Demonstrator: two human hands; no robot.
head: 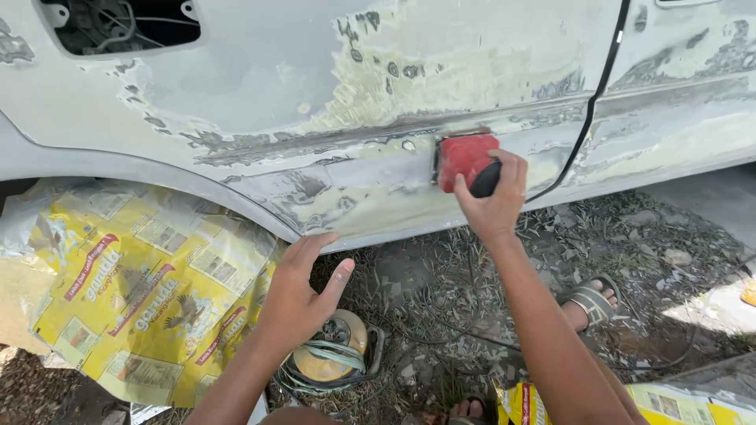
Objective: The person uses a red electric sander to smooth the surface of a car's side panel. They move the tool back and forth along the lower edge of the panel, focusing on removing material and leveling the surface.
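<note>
Right hand [494, 197] grips a red sanding block [465, 160] by its black handle, pressed to the car panel [260, 86]; it looks light, stiff; left hand [303, 287] spread, braced at the panel's lower edge.

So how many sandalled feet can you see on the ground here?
2. One sandalled foot rests on the gravel right of the person's right forearm; another foot pokes in at the bottom edge, mostly cut off by the frame.

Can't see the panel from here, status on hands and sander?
Right hand grips red sander, pressed on car panel. Left hand open, fingertips at panel's lower edge. Nothing blocking the sander.
</note>
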